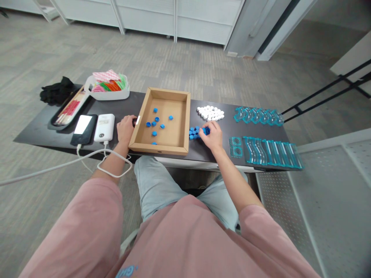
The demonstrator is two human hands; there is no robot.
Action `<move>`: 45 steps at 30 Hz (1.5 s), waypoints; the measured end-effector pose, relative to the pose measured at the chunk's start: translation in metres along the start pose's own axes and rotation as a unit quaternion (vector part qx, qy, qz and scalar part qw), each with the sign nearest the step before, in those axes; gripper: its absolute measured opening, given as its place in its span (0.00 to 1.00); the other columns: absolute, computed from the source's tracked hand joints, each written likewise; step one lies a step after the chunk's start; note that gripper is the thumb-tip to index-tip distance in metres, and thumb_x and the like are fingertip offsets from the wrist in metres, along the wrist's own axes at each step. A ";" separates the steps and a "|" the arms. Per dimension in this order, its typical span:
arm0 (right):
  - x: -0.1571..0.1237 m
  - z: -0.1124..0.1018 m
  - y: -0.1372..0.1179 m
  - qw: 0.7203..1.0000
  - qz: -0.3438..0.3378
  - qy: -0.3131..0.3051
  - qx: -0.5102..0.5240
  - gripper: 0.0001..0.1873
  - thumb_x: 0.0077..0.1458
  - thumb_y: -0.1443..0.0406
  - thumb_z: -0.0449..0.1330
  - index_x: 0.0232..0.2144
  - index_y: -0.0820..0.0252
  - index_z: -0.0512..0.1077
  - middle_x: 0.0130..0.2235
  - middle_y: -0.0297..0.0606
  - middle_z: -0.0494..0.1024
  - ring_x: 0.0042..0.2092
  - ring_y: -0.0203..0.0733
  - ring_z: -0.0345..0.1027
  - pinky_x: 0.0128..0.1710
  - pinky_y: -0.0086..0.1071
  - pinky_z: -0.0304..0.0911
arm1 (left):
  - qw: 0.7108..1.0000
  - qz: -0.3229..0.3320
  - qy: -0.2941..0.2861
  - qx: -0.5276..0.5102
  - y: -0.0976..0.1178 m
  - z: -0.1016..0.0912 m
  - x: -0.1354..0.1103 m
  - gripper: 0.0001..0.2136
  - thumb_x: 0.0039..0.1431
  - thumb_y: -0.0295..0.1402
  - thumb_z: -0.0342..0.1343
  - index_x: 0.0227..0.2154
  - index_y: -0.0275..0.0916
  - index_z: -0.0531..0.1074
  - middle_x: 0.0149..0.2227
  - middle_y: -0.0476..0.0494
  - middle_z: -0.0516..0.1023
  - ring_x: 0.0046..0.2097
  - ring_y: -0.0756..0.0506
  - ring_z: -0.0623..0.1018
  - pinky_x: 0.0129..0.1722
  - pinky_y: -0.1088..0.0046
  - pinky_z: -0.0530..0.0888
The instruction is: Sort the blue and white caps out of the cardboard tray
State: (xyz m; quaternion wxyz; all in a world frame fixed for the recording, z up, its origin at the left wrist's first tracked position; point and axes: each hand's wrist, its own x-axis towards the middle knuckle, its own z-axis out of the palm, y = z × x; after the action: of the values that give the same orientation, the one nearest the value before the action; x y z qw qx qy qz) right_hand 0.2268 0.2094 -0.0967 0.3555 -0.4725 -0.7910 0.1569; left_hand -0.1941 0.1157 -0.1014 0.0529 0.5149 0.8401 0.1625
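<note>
An open cardboard tray (181,144) sits at the middle of the dark table with several small blue hexagon pieces (155,121) scattered inside it. Just right of the tray lies a cluster of the same blue pieces (193,132). My right hand (212,135) rests on that cluster, fingers pinched round a blue piece. My left hand (125,128) lies closed against the tray's left wall, with a small dark thing under its fingers that I cannot make out.
A pile of white hexagon pieces (210,112) lies behind my right hand. Rows of teal clear plastic parts (257,116) (269,152) fill the right end. At left are a power bank (104,127), a phone (84,129), a white basket (108,87), a dark tray (68,110) and black gloves (56,92).
</note>
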 end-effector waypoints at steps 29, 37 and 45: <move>-0.055 -0.021 0.017 0.982 0.058 -0.162 -0.078 0.55 0.63 0.38 0.71 0.84 0.47 0.67 0.85 0.56 0.65 0.85 0.75 0.59 0.86 0.72 0.59 | 1.000 0.008 0.018 -0.023 -0.008 0.010 0.004 0.18 0.80 0.26 0.56 0.66 0.37 0.81 0.72 0.27 0.80 0.71 0.26 0.78 0.71 0.46 0.73; 0.002 0.012 -0.006 0.966 -0.007 -0.247 -0.081 0.45 0.69 0.45 0.64 0.83 0.45 0.71 0.86 0.45 0.67 0.85 0.68 0.59 0.84 0.64 0.58 | 1.000 0.001 0.013 -0.015 -0.003 0.005 0.001 0.18 0.81 0.26 0.57 0.67 0.38 0.80 0.73 0.27 0.79 0.71 0.27 0.78 0.72 0.47 0.72; -0.001 0.029 0.011 0.982 -0.034 -0.179 -0.041 0.18 0.65 0.48 0.69 0.51 0.46 0.81 0.60 0.53 0.86 0.59 0.70 0.73 0.64 0.66 0.71 | 1.000 0.000 -0.005 -0.021 -0.003 0.001 0.001 0.17 0.81 0.27 0.56 0.66 0.40 0.78 0.74 0.28 0.78 0.73 0.29 0.76 0.73 0.45 0.72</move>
State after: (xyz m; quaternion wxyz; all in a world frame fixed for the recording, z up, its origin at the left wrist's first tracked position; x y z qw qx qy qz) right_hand 0.2135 0.2163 -0.1234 0.1936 -0.4241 -0.8632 0.1938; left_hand -0.1971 0.1154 -0.1031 0.0676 0.5145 0.8361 0.1777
